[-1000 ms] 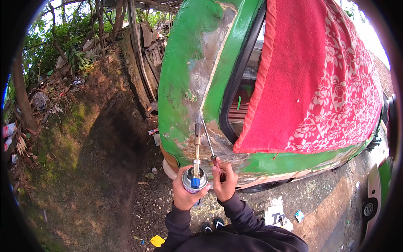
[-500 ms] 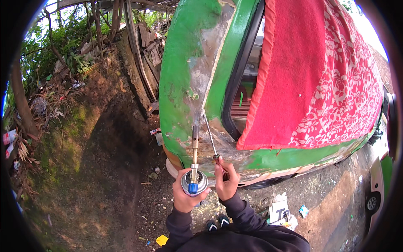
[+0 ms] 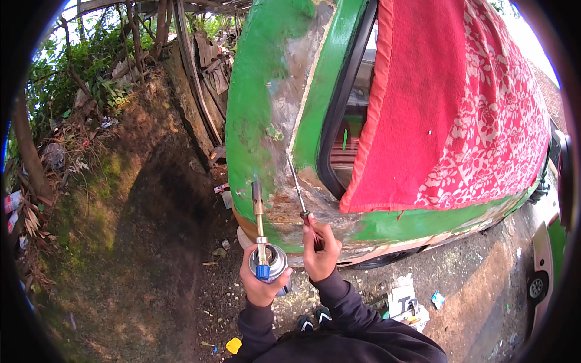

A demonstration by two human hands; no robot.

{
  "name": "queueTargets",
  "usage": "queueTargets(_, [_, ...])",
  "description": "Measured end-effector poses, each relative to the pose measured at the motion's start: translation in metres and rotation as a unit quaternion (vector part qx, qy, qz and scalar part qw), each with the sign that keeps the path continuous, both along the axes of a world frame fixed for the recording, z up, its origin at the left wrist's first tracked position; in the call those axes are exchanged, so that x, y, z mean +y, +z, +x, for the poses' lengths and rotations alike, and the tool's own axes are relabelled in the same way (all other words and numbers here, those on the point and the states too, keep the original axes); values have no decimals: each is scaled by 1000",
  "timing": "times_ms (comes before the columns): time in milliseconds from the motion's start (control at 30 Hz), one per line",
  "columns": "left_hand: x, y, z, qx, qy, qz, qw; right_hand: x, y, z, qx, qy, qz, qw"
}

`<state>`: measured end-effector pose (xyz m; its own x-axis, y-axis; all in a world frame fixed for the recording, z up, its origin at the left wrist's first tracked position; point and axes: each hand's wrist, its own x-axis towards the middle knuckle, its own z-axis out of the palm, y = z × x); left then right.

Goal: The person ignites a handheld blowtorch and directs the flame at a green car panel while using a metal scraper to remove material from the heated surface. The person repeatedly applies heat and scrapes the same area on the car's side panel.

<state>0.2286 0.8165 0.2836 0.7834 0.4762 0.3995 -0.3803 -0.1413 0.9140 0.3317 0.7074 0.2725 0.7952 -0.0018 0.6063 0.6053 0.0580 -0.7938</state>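
My left hand is wrapped round the canister of a gas torch, which has a brass tube, a metal nozzle and a blue knob. The nozzle points toward the vehicle; I cannot make out a flame. In my right hand is a screwdriver with a dark reddish handle, gripped by closed fingers. Its long shaft reaches up to the lower end of a pale seam on the green vehicle body. Around the seam the paint is stripped to grey and brown metal.
A red cloth with white flowers drapes over the vehicle's window, beside a black rubber window seal. At left rises an earth bank with plants and wooden posts. Litter and a white printed sheet lie on the ground; another vehicle stands at right.
The torch in my left hand has moved left and its nozzle now sits farther from the seam. My right hand has shifted slightly left and up, the screwdriver tip still near the seam's end.
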Motion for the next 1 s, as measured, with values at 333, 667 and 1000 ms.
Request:
queueTargets(333, [4,1,-7,9,4,33,999,2,-10,-2,48,26,30,998])
queueTargets(667, [3,-1,-5,8,4,70,997,10,-14,-4,63,47,71,994])
queueTargets(1000, [3,-2,-1,3,-5,64,998,8,-23,-7,74,51,72,993])
